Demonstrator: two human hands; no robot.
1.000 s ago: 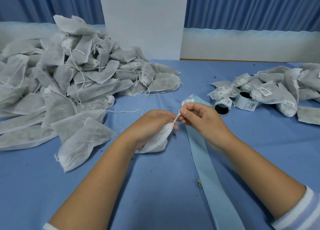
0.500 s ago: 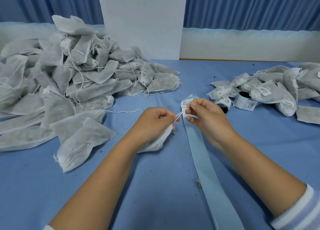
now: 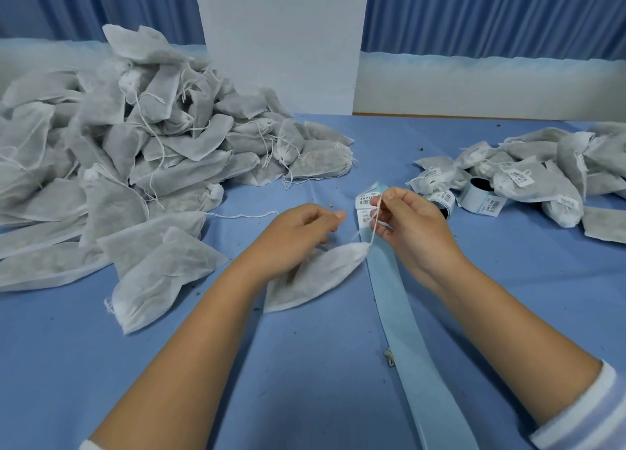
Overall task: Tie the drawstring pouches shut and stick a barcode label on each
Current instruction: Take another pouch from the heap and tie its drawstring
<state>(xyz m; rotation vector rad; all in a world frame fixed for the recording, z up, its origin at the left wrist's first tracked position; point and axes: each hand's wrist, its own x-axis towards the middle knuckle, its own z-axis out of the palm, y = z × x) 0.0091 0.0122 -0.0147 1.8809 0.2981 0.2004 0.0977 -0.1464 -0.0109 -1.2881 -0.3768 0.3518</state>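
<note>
A white drawstring pouch lies on the blue table, its gathered neck pointing right. My right hand pinches the pouch's drawstring and holds it up taut from the neck. My left hand hovers just over the pouch with its fingers loosely curled, and I see nothing in it. A light blue label backing strip runs from under my right hand toward me. Barcode labels sit at its far end, partly behind my right fingers.
A big heap of unlabelled pouches fills the left side, with loose strings trailing out. Labelled pouches lie at the right, beside two label rolls. A white panel stands at the back.
My left hand has let go of the pouch's neck, and the pouch now lies on the table. My right hand has pulled the drawstring up and to the right.
</note>
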